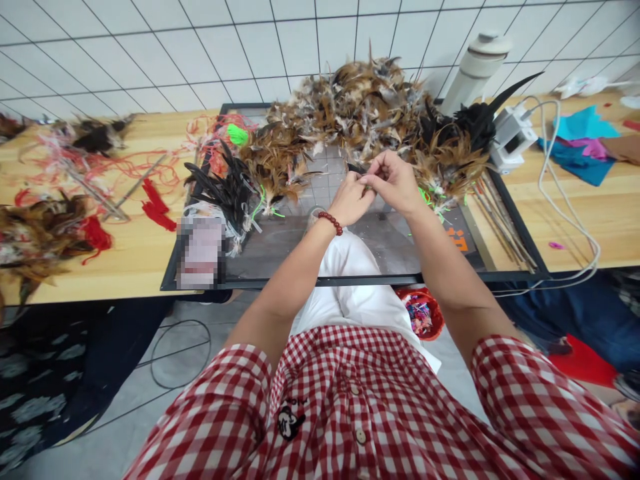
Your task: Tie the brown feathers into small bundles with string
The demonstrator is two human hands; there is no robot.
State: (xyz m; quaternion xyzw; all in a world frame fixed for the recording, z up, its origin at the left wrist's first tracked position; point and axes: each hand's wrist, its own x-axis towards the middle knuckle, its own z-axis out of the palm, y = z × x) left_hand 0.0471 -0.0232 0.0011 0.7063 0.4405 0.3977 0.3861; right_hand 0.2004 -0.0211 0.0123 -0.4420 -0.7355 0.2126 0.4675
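My left hand (pixel 352 197), with a red bead bracelet (pixel 331 223) at its wrist, is closed over the glass-topped frame. A small dark feather tip (pixel 355 168) shows just beyond its fingers. Against it, my right hand (pixel 396 181) has thumb and forefinger pinched together; whatever they pinch is too small to make out. Beyond both hands lies a large heap of brown feathers (pixel 360 100). To the left are a bunch of brown feathers tied with green string (pixel 275 163) and several black feathers (pixel 223 183). More brown feathers (pixel 453 160) lie by my right wrist.
The black-edged frame (pixel 280 283) rests on the wooden table. A white bottle (pixel 473 73), a white charger (pixel 514 137) with cable and thin sticks (pixel 505 220) are on the right. Red string (pixel 159 205) lies left. A red basket (pixel 433 320) stands below. People sit on both sides.
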